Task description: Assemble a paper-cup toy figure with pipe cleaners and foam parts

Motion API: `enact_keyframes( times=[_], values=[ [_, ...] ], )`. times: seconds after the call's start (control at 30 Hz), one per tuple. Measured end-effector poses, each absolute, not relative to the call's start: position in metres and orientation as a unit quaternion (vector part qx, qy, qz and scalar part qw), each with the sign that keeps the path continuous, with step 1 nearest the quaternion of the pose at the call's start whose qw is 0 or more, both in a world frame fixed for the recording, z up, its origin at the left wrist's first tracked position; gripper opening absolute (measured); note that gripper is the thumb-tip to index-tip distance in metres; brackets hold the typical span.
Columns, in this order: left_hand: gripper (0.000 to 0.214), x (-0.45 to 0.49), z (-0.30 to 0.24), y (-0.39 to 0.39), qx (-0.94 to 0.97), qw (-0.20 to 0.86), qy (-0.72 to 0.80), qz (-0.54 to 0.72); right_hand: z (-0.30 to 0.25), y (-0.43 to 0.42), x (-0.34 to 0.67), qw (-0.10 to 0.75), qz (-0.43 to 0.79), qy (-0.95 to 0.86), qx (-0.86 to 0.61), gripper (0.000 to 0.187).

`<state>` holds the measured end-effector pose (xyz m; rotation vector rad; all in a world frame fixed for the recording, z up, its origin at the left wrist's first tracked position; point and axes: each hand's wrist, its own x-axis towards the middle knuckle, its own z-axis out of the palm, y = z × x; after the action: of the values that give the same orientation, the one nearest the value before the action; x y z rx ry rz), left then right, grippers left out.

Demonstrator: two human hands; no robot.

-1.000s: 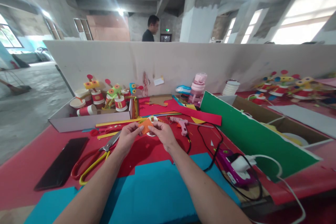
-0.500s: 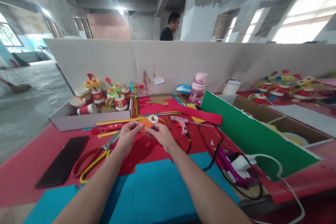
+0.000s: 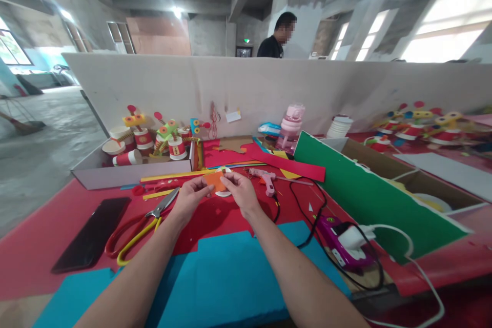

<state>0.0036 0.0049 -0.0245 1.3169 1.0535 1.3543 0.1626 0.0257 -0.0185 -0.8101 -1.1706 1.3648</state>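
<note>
A small piece of orange paper (image 3: pixel 214 181) is pinched between my two hands above the red-covered table (image 3: pixel 215 218). My left hand (image 3: pixel 192 195) grips its left side, and my right hand (image 3: pixel 241 192) has its right edge between thumb and fingers. Just behind the paper lies a white round piece (image 3: pixel 223 193), partly hidden by the paper and my fingers. To the right of my right hand rests a pink glue gun (image 3: pixel 266 180). Scissors (image 3: pixel 157 210) with red and yellow handles lie beside my left forearm.
A black phone (image 3: pixel 92 233) lies at left, blue sheets (image 3: pixel 226 277) in front. Behind stands a box (image 3: pixel 134 177) of paper-cup figures. On the right are a green-sided box (image 3: pixel 369 200) and a purple power strip (image 3: pixel 342 246) with cables. A person (image 3: pixel 274 43) is beyond the partition.
My right hand has shifted its hold on the orange paper towards its upper right, and the paper now looks flatter. The person behind the partition has moved right.
</note>
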Motion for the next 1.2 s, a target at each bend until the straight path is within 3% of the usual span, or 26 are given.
enact_keyframes(
  times=[0.3, 0.7, 1.0, 1.2],
  values=[
    [0.026, 0.0061, -0.0221, 0.0021, 0.57, 0.457, 0.436, 0.525, -0.0183, 0.0262, 0.1644, 0.564, 0.548, -0.504, -0.357, 0.029],
    [0.027, 0.0076, -0.0164, 0.0007, 0.507, 0.464, 0.425, 0.589, -0.0157, 0.0242, 0.1638, 0.554, 0.572, -0.502, -0.339, 0.032],
    [0.025, 0.0087, -0.0174, -0.0021, 0.591, 0.492, 0.42, 0.482, -0.0165, 0.0251, 0.1687, 0.553, 0.54, -0.528, -0.352, 0.028],
    [0.028, 0.0088, -0.0168, -0.0016, 0.597, 0.483, 0.418, 0.486, -0.0168, 0.0272, 0.1688, 0.572, 0.544, -0.503, -0.352, 0.027]
  ],
)
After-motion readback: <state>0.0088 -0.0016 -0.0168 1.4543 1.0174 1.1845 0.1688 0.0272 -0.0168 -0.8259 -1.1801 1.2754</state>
